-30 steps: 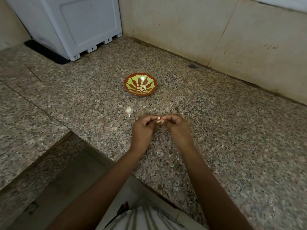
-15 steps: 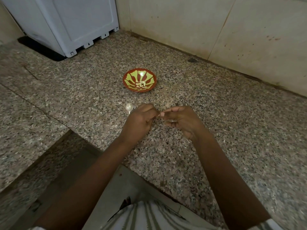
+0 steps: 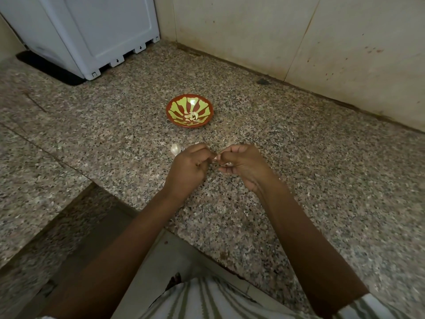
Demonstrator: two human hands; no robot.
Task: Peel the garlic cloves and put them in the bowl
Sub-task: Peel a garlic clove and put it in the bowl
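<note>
Clove [image 3: 216,158] pinched between left hand [image 3: 189,170] and right hand [image 3: 244,167].

The bowl [image 3: 190,110] is small and shallow, red-brown with yellow-green petal shapes fanning from its middle. It stands upright on the worktop [image 3: 299,157], nearer the back edge than the front. A few pale peeled cloves [image 3: 192,116] lie heaped in its bottom. A whitish, glossy clove [image 3: 175,149] lies between bowl and front edge, just beside the left hand [image 3: 187,168]. A small clove [image 3: 215,157], mostly hidden, is pinched between that hand and the right hand [image 3: 243,165]
</note>
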